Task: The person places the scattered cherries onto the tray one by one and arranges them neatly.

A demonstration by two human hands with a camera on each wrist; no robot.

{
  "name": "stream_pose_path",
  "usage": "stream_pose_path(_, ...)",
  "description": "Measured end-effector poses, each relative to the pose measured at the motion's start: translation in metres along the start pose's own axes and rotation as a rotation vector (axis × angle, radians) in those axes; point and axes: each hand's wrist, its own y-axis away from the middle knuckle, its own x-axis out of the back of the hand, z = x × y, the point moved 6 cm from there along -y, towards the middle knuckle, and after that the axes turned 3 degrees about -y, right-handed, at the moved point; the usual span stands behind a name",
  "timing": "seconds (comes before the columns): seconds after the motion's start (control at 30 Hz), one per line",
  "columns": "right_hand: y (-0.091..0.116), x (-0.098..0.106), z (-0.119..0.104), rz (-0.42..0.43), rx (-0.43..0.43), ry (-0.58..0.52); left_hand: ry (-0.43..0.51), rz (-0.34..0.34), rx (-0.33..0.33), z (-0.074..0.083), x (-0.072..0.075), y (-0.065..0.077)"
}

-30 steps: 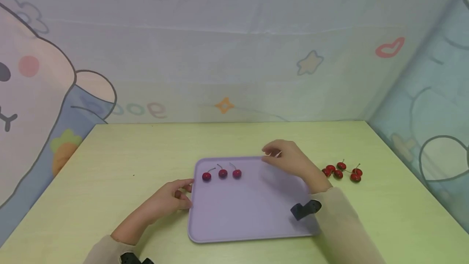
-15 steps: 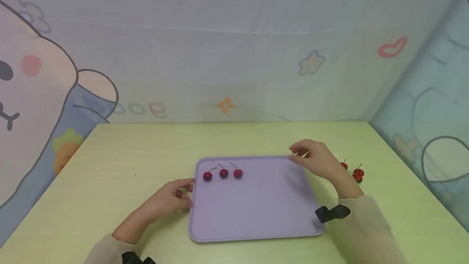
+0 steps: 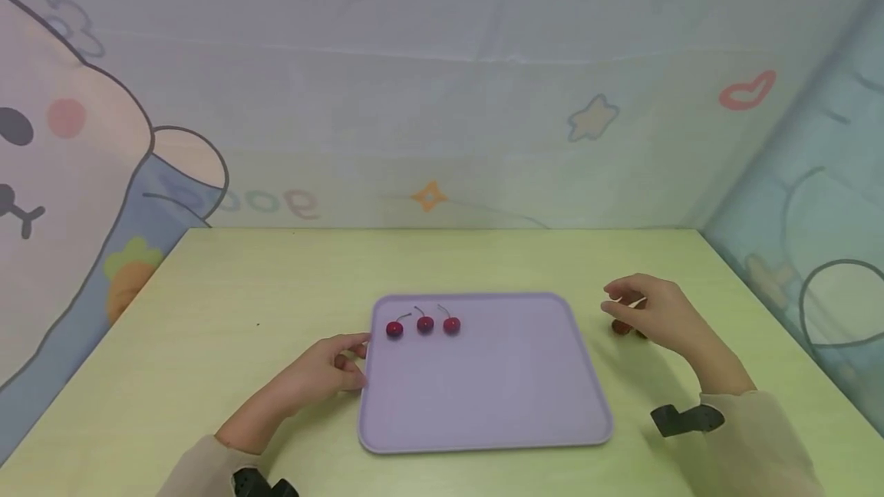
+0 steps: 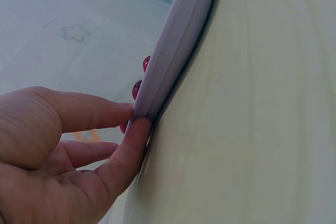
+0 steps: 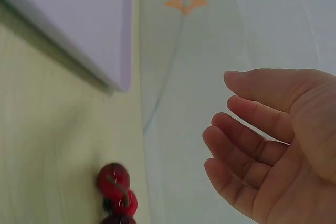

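Observation:
My left hand (image 3: 323, 370) rests at the left edge of a lilac tray (image 3: 483, 405), its thumb and fingertips touching the rim (image 4: 170, 51) at spots apart. Three red cherries with stems, the nearest-left one (image 3: 394, 329), a middle one (image 3: 424, 324) and a right one (image 3: 452, 325), sit in a row near the tray's back left. My right hand (image 3: 659, 317) hovers right of the tray with loosely bent fingers and nothing between them. Below it, loose cherries (image 3: 620, 327) are mostly hidden in the head view; the right wrist view shows a small cluster of cherries (image 5: 113, 179) on the table.
The pale yellow-green table (image 3: 297, 274) surrounds the tray. A printed cloth backdrop (image 3: 442, 98) hangs behind it, with another patterned cloth (image 3: 815, 251) along the right side.
My right hand has moved from over the tray's back right to above the loose cherries, covering most of them. The left hand stays at the tray's edge. The tray's cherries keep their places.

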Motion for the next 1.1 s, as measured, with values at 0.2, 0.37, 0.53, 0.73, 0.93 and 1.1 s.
stream_pose_path(0.2, 0.015, 0.013, 0.015, 0.039, 0.025, 0.133, -0.002, -0.006, -0.005, -0.002, -0.001, -0.001)
stream_pose_path(0.37, 0.025, 0.026, 0.031, 0.065, 0.029, 0.18, -0.007, -0.005, -0.009, 0.0, -0.001, 0.0)
stream_pose_path(0.53, 0.032, 0.034, 0.049, 0.081, -0.002, 0.211, -0.008, -0.008, -0.023, 0.001, 0.0, 0.001)
stream_pose_path(0.73, 0.038, 0.039, 0.063, 0.104, -0.004, 0.218, -0.005, -0.011, -0.031, 0.002, 0.001, 0.001)
stream_pose_path(0.93, 0.041, 0.042, 0.073, 0.137, -0.003, 0.223, 0.001, -0.01, -0.02, 0.001, 0.001, 0.001)
stream_pose_path(1.1, 0.043, 0.042, 0.08, 0.137, -0.031, 0.223, 0.008, -0.01, -0.021, 0.0, 0.001, 0.001)
